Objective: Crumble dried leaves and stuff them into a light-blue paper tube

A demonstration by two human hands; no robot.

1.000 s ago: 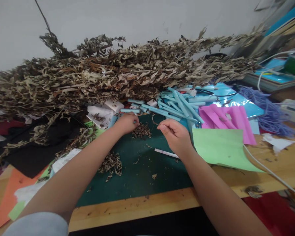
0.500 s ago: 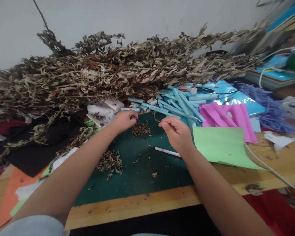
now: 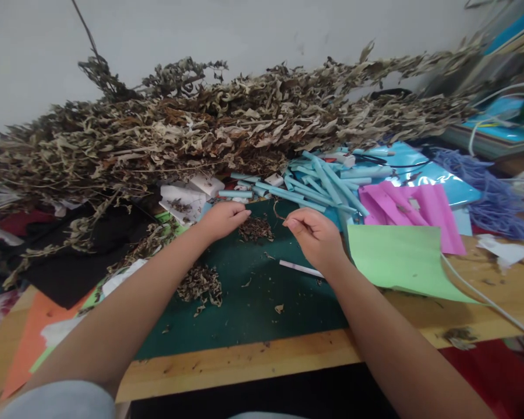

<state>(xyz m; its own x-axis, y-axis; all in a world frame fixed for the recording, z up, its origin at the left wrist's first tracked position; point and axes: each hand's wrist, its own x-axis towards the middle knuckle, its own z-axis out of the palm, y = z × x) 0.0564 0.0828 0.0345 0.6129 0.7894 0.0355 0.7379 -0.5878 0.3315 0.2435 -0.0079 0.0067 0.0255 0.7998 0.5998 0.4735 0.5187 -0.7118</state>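
My right hand [image 3: 317, 235] pinches a thin, curled dried stem [image 3: 276, 210] between thumb and fingers, above the green mat [image 3: 244, 320]. Across from it, my left hand [image 3: 222, 222] is closed, thumb against the fingers; whatever it may hold is too small to make out. Just below its fingertips lies a small pile of crumbled dried leaves [image 3: 256, 229]. A larger heap of leaf pieces [image 3: 199, 285] is on the mat beside my left forearm. A slim white paper stick [image 3: 299, 268] lies below my right hand.
Dried leafy branches [image 3: 244, 128] spread along the wall. Rolled light-blue paper tubes [image 3: 327, 180] lie behind my hands. Pink paper [image 3: 413, 212], a green sheet [image 3: 395, 256] and a white cable [image 3: 484, 297] are to the right. Black cloth [image 3: 70, 256] and orange paper [image 3: 39, 331] lie left.
My left hand's thumb tip now shows more clearly, pointing right above the small pile. The right hand keeps its pinch on the stem. The whole view has shifted slightly.
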